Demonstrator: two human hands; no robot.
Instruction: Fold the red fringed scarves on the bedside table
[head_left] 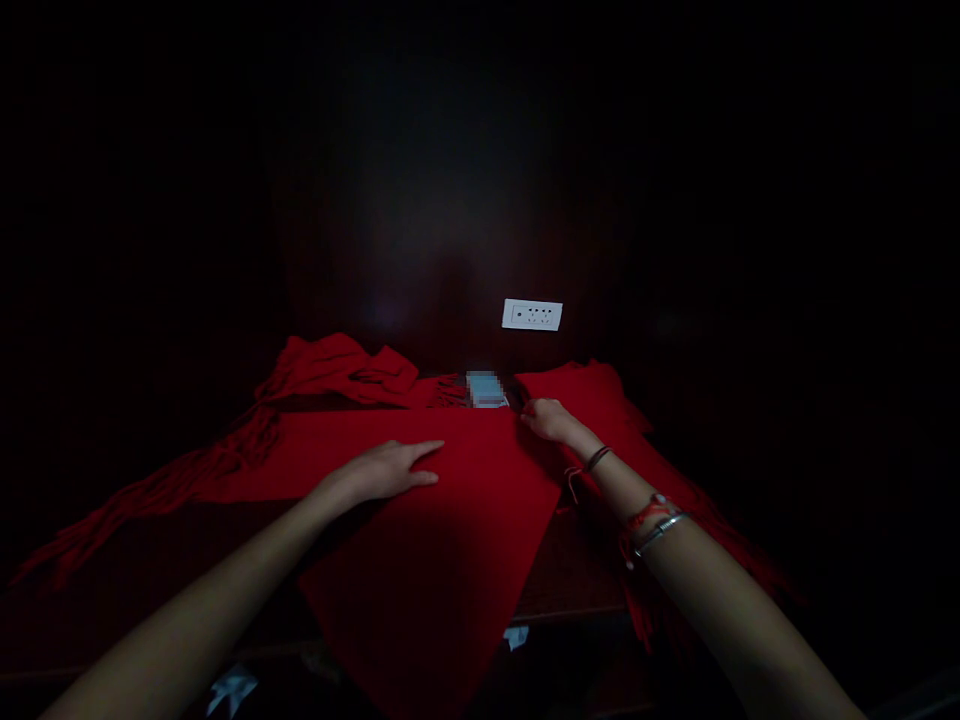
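Left hand (390, 470) lies spread on the red cloth (427, 530), index finger and thumb apart, nothing gripped; right hand (550, 420) has its fingers curled at the cloth's far right corner, though whether it grips the fabric can't be told. Cloth is on the dark counter (577, 580), one part reaching left to a fringe, another hanging over the near edge; crumpled red fabric (337, 370) at far left, more red fabric (585, 390) at right, pale blurred item (485, 389) between them, white socket plate (532, 315) on the wall behind.
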